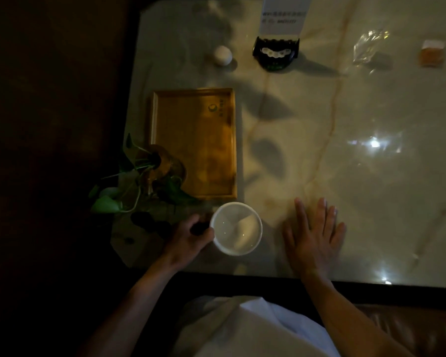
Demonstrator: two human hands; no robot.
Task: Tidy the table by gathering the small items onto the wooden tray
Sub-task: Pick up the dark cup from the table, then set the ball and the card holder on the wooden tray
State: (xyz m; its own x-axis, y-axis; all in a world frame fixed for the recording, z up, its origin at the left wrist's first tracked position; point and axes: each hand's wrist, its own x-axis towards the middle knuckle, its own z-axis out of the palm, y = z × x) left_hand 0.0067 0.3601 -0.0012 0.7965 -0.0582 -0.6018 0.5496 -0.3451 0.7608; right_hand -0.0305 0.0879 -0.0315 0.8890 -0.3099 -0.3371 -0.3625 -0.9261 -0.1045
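The wooden tray (194, 143) lies on the left part of the marble table; a glass vase with a leafy plant (162, 166) stands at its near left corner. Just in front of the tray's near edge stands a white round cup (237, 228). My left hand (191, 238) grips the cup's left side. My right hand (313, 235) lies flat on the table to the right of the cup, fingers spread, holding nothing. Far behind the tray sits a small white ball-like item (223, 55).
A black stand with a white card (276, 54) stands at the back middle. A clear plastic wrapper (370, 48) and a small orange packet (431, 53) lie at the far right. The table's near edge (345, 282) runs just below my hands.
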